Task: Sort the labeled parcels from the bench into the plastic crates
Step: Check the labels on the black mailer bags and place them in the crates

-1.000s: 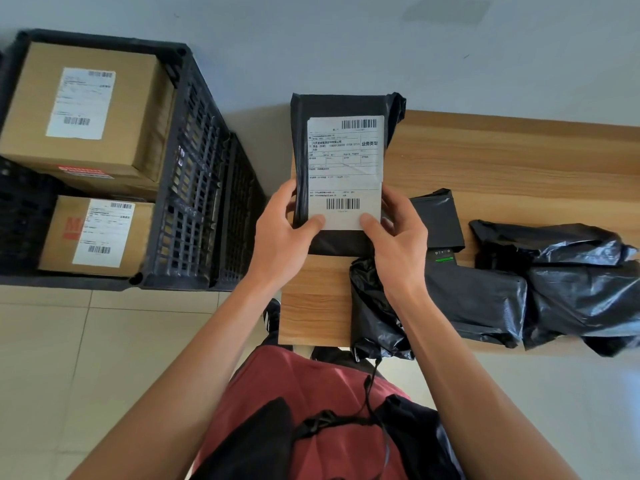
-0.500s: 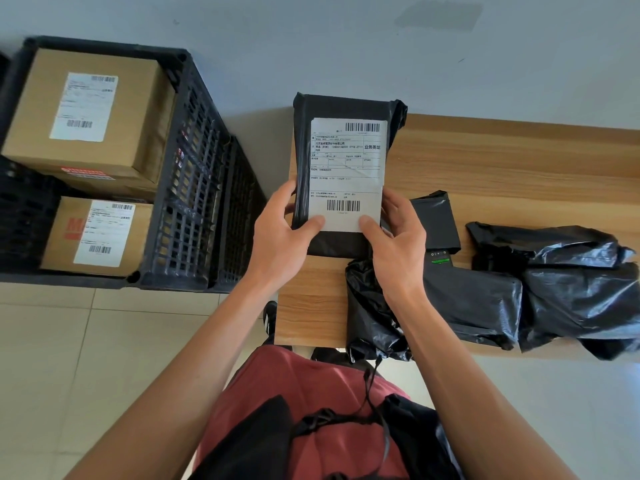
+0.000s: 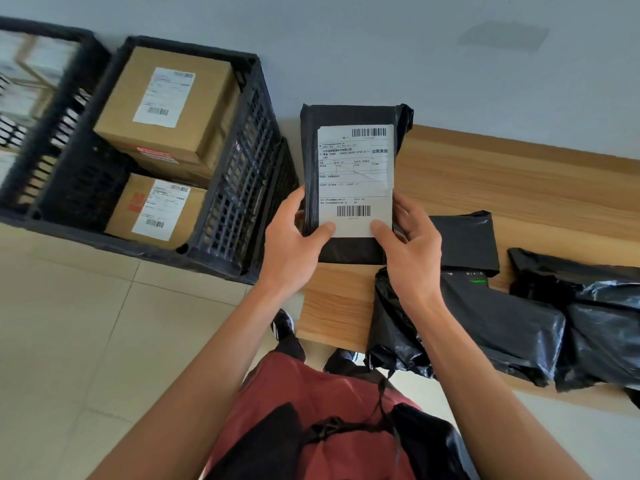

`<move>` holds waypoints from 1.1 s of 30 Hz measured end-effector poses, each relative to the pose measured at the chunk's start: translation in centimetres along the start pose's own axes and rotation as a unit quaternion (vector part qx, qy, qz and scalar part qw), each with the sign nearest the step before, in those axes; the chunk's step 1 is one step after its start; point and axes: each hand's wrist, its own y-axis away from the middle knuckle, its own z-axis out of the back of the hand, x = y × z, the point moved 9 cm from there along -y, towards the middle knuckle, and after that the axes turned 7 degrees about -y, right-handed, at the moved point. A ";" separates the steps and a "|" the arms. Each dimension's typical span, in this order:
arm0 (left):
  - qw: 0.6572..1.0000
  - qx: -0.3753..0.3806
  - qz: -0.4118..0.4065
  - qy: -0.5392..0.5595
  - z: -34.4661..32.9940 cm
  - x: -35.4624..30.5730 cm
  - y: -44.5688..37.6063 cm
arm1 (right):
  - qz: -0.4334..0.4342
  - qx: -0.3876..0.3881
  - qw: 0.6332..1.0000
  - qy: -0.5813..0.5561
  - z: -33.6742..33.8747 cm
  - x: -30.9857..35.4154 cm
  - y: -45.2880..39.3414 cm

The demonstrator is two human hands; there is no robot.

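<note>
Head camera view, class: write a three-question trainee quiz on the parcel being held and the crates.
1. True or false: both hands hold the black poly mailer.
2. How many labeled cardboard boxes lie in the nearer black crate? A) one B) two C) four
3. Fill in: the black mailers not yet sorted lie on the wooden ____.

Key: 1 true: left hand and right hand each pinch its lower edge. 2 B: upper box, lower box. 3 bench.
</note>
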 end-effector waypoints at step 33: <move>0.985 -0.100 0.055 0.131 31.9 16.9 -2.2 | 0.042 0.168 0.973 0.150 -37.7 -0.5 2.3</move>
